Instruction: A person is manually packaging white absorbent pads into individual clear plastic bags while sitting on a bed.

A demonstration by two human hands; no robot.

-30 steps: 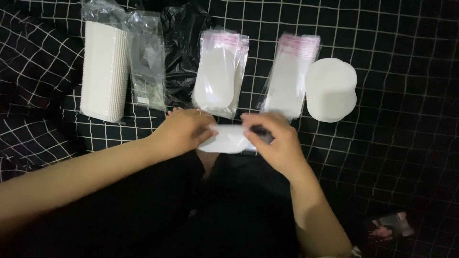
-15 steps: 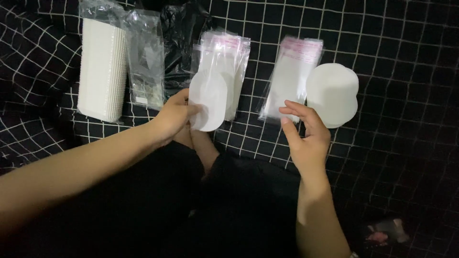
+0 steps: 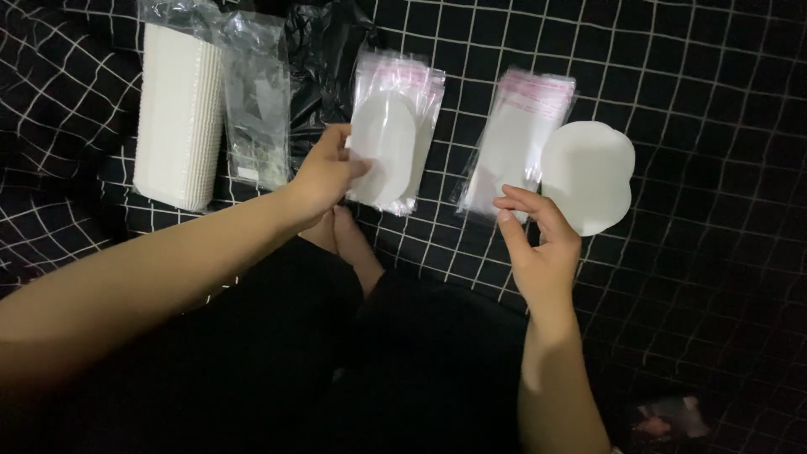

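- Two hands show in my head view, both low over a black cloth with a white grid (image 3: 689,76).
- My left hand (image 3: 324,172) pinches the near left edge of a white oval pad (image 3: 385,147); thumb and fingers are closed on that edge.
- The oval pad lies on top of a stack of clear sleeves (image 3: 402,92), so the pad sits just right of the left hand and touches it.
- My right hand (image 3: 542,244) is loose, fingers half curled, gripping nothing that I can see.
- Its fingertips (image 3: 508,200) sit at the near end of a second stack of clear bags with a pink strip (image 3: 517,126); I cannot tell whether they touch it.
- A round white pile of pads (image 3: 588,172) lies just right of that second stack, overlapping its edge, close above the right hand.
- To the far left stands a tall white ribbed stack (image 3: 176,118), with a small clear packet (image 3: 256,105) just beside it and a crumpled black bag (image 3: 324,59) behind.
- Open cloth lies between the two clear stacks, and a wider stretch runs right of the round pile.
- My dark-clad legs (image 3: 403,370) fill the near edge, leaving little room below the hands.
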